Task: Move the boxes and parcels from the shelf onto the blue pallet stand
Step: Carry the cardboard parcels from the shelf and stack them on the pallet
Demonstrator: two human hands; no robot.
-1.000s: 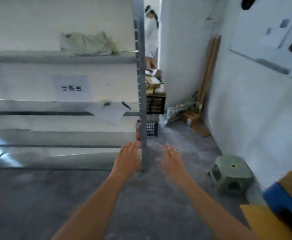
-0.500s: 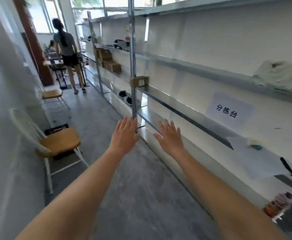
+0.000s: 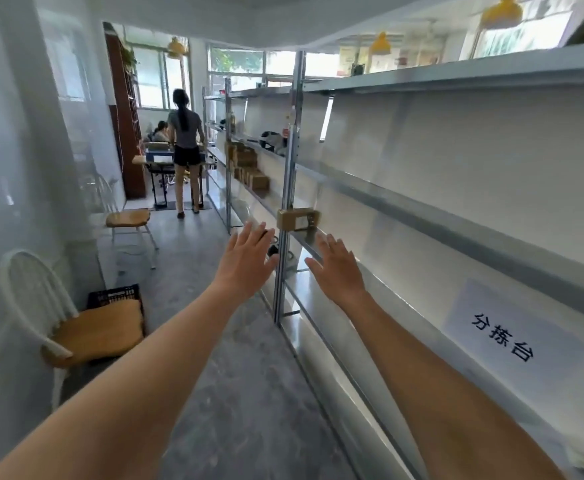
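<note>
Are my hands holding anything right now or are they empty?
Empty. Both the left hand and right hand are spread open with straight fingers, gripping nothing.

I see two bare forearms entering from the bottom of the frame, no sleeves visible up to the edge. The left hand point(image 3: 249, 263) and right hand point(image 3: 339, 271) wear no gloves, rings or watch.
</note>
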